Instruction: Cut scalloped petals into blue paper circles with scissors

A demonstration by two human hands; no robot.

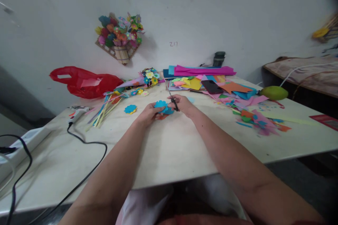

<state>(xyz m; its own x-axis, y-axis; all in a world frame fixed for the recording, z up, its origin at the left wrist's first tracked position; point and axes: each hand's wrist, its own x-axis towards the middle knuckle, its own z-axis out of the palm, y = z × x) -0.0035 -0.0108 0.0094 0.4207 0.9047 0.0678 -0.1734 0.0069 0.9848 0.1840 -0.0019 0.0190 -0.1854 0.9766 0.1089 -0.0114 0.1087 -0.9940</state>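
Observation:
In the middle of the table my left hand is closed on blue scalloped paper flowers, with an orange piece of paper just under them. My right hand grips a pair of scissors by the dark handles. Its blades point up and away from me, towards the wall. The scissors are close beside the blue paper; I cannot tell whether they touch it. Left of my left hand lies a blue scalloped paper flower with a yellow one partly hidden beneath it.
A glue gun, its cord and a power strip are at the left. Behind them sit a red plastic bag and paper strips. Coloured paper sheets, a phone and scraps cover the back right.

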